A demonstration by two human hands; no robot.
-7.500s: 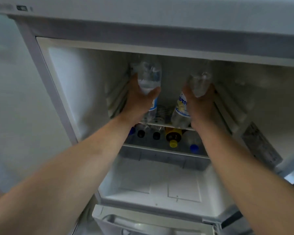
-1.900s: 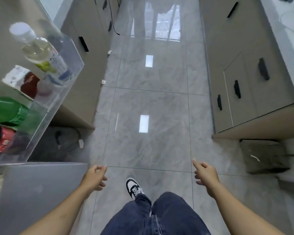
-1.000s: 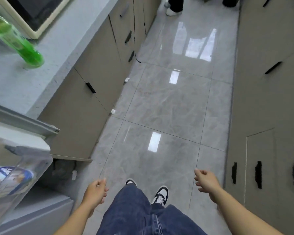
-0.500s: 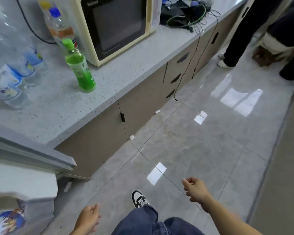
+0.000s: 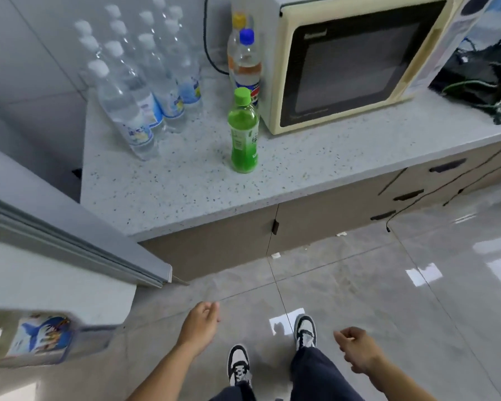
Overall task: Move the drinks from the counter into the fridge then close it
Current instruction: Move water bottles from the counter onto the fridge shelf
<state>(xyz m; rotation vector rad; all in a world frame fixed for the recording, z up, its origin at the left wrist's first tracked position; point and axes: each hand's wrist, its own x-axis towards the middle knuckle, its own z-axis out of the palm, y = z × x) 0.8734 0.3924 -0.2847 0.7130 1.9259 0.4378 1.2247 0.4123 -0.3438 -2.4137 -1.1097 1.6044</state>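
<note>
Drinks stand upright on the bench (image 5: 185,198), all to the left of the cream microwave (image 5: 347,62). Nearest that microwave's front corner is a green bottle (image 5: 242,134) with a green cap and a pale label, filled with bright green liquid. Behind it, close against the microwave's left side, stand a blue-capped bottle (image 5: 247,65) of pale orange drink and a yellow-capped bottle (image 5: 238,21), the latter largely hidden. Farther left of the microwave is a cluster of clear water bottles (image 5: 139,82), white-capped, with blue and yellow labels, packed just beside one another.

Bench surface: pale speckled stone over beige cabinet fronts with dark handles. Right of the microwave lies a tangle of dark cables (image 5: 480,79). Below and left of the microwave, the open fridge door (image 5: 70,250) juts forward; a labelled bottle (image 5: 38,337) rests in its door shelf. Floor: glossy grey tiles.

Left hand (image 5: 200,328): low over the floor, fingers loosely curled, grip holding nothing. Right hand (image 5: 356,351): likewise loosely curled and holding nothing.
</note>
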